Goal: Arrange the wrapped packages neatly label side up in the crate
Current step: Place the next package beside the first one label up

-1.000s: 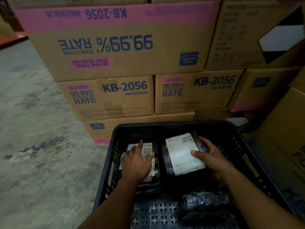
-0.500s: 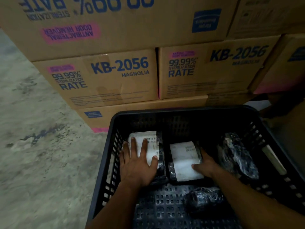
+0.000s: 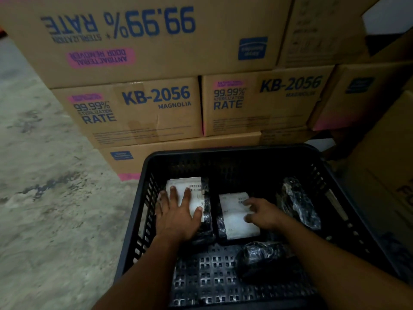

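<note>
A black plastic crate [image 3: 234, 156] stands on the floor in front of me. Two black-wrapped packages lie side by side in its far left part, white labels up. My left hand [image 3: 178, 217] lies flat, fingers spread, on the left labelled package [image 3: 194, 186]. My right hand [image 3: 262, 212] rests with loosely spread fingers on the right edge of the middle labelled package [image 3: 234, 217]. A third black-wrapped package [image 3: 299, 204] lies at the crate's right side with no label showing. A fourth black-wrapped package [image 3: 261, 257] sits near the front, under my right forearm, label not visible.
Stacked cardboard boxes [image 3: 138, 108] printed "KB-2056" rise directly behind the crate. More cardboard boxes [image 3: 384, 175] crowd its right side. Bare concrete floor [image 3: 51, 198] spreads to the left. The crate's perforated bottom [image 3: 201, 276] shows at the near left.
My right hand slid from the middle package's lower right corner up onto its right edge, fingers spreading. My left hand stayed flat on the left package. The view tilted up slightly.
</note>
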The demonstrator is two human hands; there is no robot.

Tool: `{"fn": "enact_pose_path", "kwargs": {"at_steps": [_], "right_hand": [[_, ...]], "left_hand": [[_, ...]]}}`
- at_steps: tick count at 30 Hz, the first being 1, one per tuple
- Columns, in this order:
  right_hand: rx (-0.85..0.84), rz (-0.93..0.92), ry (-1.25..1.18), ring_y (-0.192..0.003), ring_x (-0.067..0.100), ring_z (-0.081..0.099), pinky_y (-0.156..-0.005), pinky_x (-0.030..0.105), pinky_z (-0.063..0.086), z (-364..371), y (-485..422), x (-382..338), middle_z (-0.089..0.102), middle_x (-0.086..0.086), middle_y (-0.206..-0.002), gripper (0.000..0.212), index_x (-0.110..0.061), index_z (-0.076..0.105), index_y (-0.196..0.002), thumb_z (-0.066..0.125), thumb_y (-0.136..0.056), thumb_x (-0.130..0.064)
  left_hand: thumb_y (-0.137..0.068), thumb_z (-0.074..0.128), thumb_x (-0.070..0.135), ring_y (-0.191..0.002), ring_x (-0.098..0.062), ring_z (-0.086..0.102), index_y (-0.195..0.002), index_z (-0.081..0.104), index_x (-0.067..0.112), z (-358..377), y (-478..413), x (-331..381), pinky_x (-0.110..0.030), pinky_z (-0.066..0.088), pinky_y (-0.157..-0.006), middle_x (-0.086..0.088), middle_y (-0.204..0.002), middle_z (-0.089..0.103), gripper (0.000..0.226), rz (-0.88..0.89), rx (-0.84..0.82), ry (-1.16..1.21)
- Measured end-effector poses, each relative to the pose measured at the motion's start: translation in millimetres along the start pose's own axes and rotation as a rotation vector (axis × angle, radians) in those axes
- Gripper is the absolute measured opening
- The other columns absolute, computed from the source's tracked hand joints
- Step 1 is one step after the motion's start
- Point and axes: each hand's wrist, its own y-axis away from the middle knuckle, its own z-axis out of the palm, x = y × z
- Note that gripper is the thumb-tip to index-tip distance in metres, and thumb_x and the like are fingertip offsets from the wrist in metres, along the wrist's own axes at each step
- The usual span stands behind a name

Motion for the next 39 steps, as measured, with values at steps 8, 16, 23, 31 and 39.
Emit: {"fn": "enact_pose_path", "kwargs": {"at_steps": [8,16,23,31,39], "right_hand": [[-0.435,0.024,0.118,-0.135,0.027,0.048,-0.104,0.036,0.046,14,-8,-9,0.049,0.007,-0.149,0.072,-0.032,0.060,-0.131,0.090,-0.065,-0.027],[-0.433,0.012,0.304,-0.082,0.020,0.065,-0.069,0.028,0.055,25,7,2,0.069,0.006,-0.103,0.057,-0.030,0.065,-0.108,0.092,-0.060,-0.015],[-0.282,0.002,-0.184,-0.113,0.028,0.067,-0.104,0.051,0.049,-41,47,-14,0.074,0.006,-0.116,0.057,-0.028,0.077,-0.108,0.090,-0.053,-0.036],[-0.056,-0.025,-0.810,-0.106,0.035,0.068,-0.092,0.044,0.053,-54,88,6,0.072,0.018,-0.116,0.034,-0.010,0.065,-0.121,0.066,-0.089,-0.021],[-0.057,-0.140,-0.808,-0.099,0.033,0.074,-0.075,0.040,0.060,-35,101,6,0.075,0.010,-0.116,0.059,-0.035,0.063,-0.127,0.076,-0.078,-0.003]], "left_hand": [[-0.092,0.050,0.044,-0.153,-0.034,0.011,-0.153,0.034,0.024,19,-8,-3,-0.047,0.021,-0.122,-0.010,-0.165,0.022,0.066,0.075,-0.078,0.040],[-0.080,0.056,0.039,-0.120,-0.024,0.054,-0.139,0.053,0.025,13,8,18,-0.040,0.052,-0.094,-0.002,-0.125,0.064,0.061,0.067,-0.087,0.253],[-0.070,0.074,0.031,-0.100,-0.023,0.067,-0.129,0.064,0.024,4,28,47,-0.042,0.056,-0.093,-0.008,-0.115,0.070,0.060,-0.136,-0.342,0.883],[-0.070,0.085,0.048,-0.095,-0.031,0.073,-0.106,0.073,0.035,-2,63,60,-0.050,0.061,-0.083,-0.004,-0.102,0.078,0.041,-0.251,-0.489,1.429],[-0.087,0.068,0.053,-0.104,-0.026,0.069,-0.122,0.064,0.029,-13,67,60,-0.045,0.057,-0.091,-0.005,-0.121,0.069,0.043,-0.265,-0.052,1.405]]}}
